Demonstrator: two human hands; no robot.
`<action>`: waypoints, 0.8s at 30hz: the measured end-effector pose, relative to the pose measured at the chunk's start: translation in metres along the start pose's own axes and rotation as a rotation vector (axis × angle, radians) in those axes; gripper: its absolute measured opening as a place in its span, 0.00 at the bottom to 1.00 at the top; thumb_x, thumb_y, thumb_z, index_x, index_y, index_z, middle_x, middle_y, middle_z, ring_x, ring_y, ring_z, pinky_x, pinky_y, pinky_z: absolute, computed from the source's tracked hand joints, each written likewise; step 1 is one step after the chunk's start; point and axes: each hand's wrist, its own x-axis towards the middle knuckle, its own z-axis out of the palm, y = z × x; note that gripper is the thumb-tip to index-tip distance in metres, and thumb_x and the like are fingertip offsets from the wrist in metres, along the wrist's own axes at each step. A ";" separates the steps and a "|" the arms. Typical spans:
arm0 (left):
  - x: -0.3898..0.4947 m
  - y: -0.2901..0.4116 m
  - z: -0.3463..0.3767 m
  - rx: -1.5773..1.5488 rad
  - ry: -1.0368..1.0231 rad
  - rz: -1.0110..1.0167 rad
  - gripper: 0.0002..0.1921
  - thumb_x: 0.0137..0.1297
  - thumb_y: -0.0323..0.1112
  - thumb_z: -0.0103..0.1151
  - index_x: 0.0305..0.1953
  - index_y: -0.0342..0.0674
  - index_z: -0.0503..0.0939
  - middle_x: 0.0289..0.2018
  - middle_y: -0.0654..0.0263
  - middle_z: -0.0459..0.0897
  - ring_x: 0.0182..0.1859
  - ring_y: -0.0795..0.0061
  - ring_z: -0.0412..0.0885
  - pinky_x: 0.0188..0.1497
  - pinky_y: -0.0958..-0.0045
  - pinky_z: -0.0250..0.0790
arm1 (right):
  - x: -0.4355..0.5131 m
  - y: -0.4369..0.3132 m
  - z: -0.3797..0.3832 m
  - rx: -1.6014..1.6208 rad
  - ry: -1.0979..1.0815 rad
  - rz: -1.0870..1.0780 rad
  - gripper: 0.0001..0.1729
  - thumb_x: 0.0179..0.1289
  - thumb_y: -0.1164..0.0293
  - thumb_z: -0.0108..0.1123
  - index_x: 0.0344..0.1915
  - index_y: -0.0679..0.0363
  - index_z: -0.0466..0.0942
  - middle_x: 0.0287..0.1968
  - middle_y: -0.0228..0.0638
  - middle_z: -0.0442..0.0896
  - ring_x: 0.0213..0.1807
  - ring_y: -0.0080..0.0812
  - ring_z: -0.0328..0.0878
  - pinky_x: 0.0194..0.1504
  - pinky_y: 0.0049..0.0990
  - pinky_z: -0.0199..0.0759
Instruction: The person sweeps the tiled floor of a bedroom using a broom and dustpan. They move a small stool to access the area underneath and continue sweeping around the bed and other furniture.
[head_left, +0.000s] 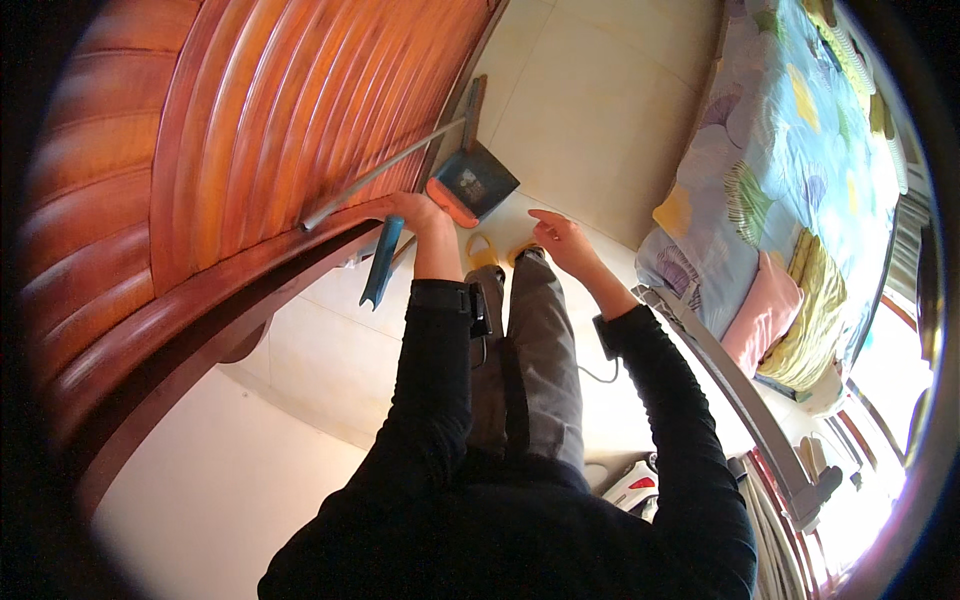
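My left hand (424, 214) is at the edge of a glossy red-brown slatted wooden bench (300, 127). Its fingers blend into the wood, so their grip is unclear. Just below the wrist is a blue channel-shaped handle (382, 262) with a notched end. A dark dustpan (476, 184) with an orange lip lies on the floor beyond my hands. Behind it is a broom head (474, 112), and its grey pole (375, 176) slants across the bench. My right hand (564, 238) hovers right of the dustpan, index finger extended, with nothing visible in it.
To the right stands a bed (780, 150) with a leaf-patterned sheet, a pink pillow (765, 315) and a yellow-green pillow (806, 322). A grey rail (735, 390) runs beside my right arm. My feet in yellow slippers (481, 251) are on the tiled floor (592, 82).
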 end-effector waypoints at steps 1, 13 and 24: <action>-0.005 0.000 -0.001 -0.057 -0.002 0.006 0.25 0.71 0.39 0.37 0.65 0.41 0.50 0.63 0.50 0.59 0.62 0.59 0.62 0.66 0.61 0.51 | -0.004 0.007 -0.002 -0.008 -0.006 0.015 0.18 0.59 0.71 0.54 0.51 0.60 0.74 0.35 0.42 0.80 0.35 0.36 0.79 0.40 0.30 0.72; -0.039 -0.036 -0.015 0.522 -0.204 0.101 0.25 0.63 0.24 0.38 0.62 0.31 0.52 0.58 0.47 0.63 0.55 0.60 0.66 0.57 0.63 0.58 | -0.085 0.137 -0.045 0.032 0.225 0.432 0.21 0.59 0.69 0.53 0.52 0.63 0.73 0.30 0.39 0.81 0.26 0.28 0.79 0.32 0.26 0.73; -0.144 -0.193 -0.067 0.872 -1.150 -0.225 0.19 0.62 0.26 0.49 0.55 0.30 0.69 0.53 0.53 0.73 0.56 0.69 0.71 0.60 0.72 0.60 | -0.198 0.276 -0.060 -0.216 0.564 0.739 0.22 0.50 0.69 0.55 0.47 0.60 0.77 0.33 0.47 0.81 0.37 0.44 0.79 0.43 0.35 0.72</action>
